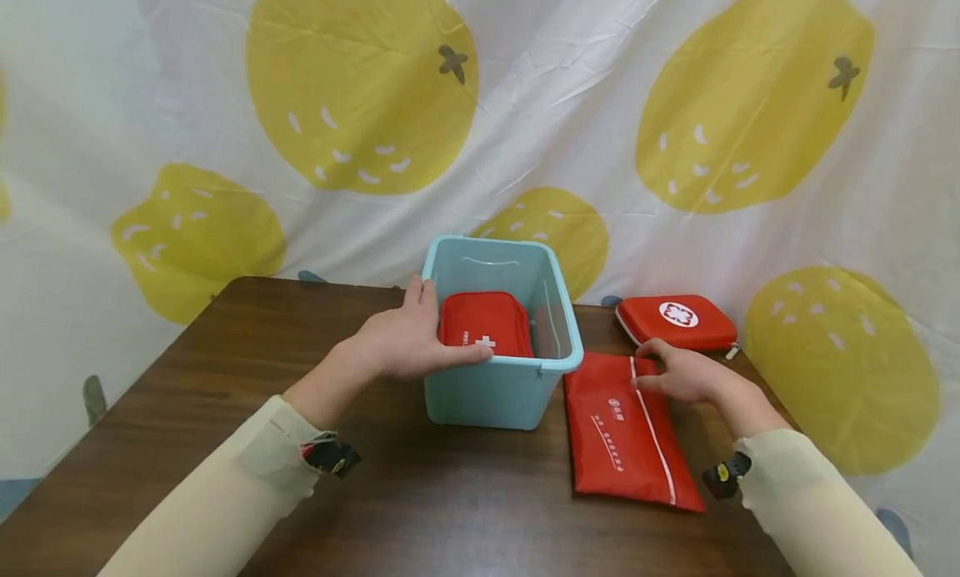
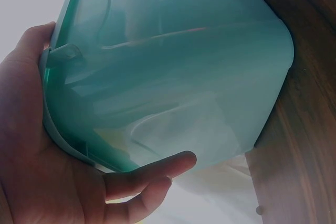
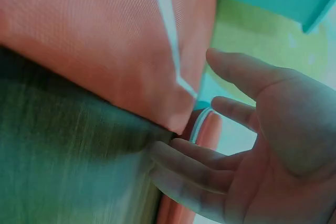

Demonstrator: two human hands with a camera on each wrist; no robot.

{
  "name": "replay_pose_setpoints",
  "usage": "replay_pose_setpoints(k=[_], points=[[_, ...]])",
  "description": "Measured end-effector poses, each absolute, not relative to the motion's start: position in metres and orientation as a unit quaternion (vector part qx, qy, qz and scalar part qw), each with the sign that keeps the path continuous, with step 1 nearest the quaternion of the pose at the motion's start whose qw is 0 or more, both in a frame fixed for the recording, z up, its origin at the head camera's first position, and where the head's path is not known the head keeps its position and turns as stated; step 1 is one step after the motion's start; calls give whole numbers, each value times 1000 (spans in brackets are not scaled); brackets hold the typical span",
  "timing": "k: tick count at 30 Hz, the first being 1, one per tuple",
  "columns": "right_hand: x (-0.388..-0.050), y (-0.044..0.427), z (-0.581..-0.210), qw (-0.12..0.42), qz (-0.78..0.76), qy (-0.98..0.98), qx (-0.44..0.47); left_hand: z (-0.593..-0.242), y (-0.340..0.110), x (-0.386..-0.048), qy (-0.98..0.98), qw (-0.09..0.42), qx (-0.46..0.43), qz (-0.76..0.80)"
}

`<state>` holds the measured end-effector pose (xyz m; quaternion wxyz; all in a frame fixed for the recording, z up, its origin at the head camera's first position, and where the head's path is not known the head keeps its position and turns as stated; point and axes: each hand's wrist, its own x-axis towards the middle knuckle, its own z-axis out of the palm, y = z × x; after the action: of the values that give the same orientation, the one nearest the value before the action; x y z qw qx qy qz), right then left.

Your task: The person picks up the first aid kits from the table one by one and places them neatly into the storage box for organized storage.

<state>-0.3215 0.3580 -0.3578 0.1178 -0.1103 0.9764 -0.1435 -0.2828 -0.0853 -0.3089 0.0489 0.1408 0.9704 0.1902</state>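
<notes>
A light blue plastic bin (image 1: 480, 393) stands on the table with a red first aid pouch (image 1: 483, 318) inside it. My left hand (image 1: 405, 335) rests at the bin's front left corner, thumb along the front rim and fingers against the outer left side. In the left wrist view those fingers (image 2: 152, 177) are nearly straight. A flat red bag (image 1: 622, 435) with a white stripe lies right of the bin. Over its upper right edge is my right hand (image 1: 686, 373), fingers spread and loosely bent, holding nothing. Whether it touches the bag I cannot tell.
Behind the right hand, a red hard zip case (image 1: 678, 320) with a white cross emblem sits near the table's back right edge. The brown wooden table (image 1: 360, 494) backs onto a white curtain (image 1: 570, 85) printed with yellow fruit.
</notes>
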Motion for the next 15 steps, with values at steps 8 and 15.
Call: replay_pose_setpoints(k=[8,15], points=[[-339,354,-364,203,-195,957,-66,-310,-86,-282,971,49,135,189],[-342,355,-369,201,-181,959,-88,-310,-85,-281,972,46,132,190]])
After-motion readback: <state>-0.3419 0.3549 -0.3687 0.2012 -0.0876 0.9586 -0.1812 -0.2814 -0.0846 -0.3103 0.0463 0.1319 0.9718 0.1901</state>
